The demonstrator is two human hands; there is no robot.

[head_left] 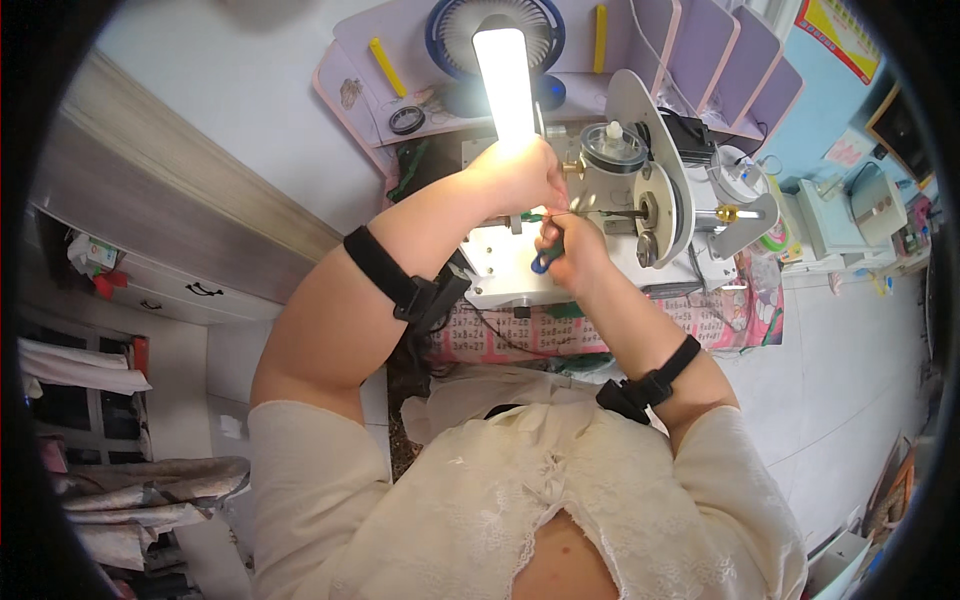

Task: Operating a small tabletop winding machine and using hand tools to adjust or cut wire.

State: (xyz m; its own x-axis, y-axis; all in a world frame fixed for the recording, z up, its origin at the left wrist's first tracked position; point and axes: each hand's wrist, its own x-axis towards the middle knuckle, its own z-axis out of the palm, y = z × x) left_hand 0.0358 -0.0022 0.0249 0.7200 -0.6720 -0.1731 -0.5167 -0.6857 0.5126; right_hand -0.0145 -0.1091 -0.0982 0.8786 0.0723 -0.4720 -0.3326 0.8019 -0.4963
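Note:
My left hand (520,175) reaches over the white tabletop machine (520,285) under a bright lamp. Its fingers pinch together close to a thin strand; what they hold is too small to make out. Just below, my right hand (582,255) is closed round a small tool with a dark and blue handle (543,262), whose working end is hidden by the fingers. Something small and green (531,216) shows beside the fingertips of both hands. A thin strand runs right from the fingers to the round hub (648,210) of the machine. Both hands nearly touch.
A lit white lamp (505,80) stands before a blue fan (495,35). Right of my hands rise a clear-topped spool (613,147) and a large white disc (682,190). Purple shelf dividers (690,50) line the back. A pink printed cloth (520,335) covers the table's front.

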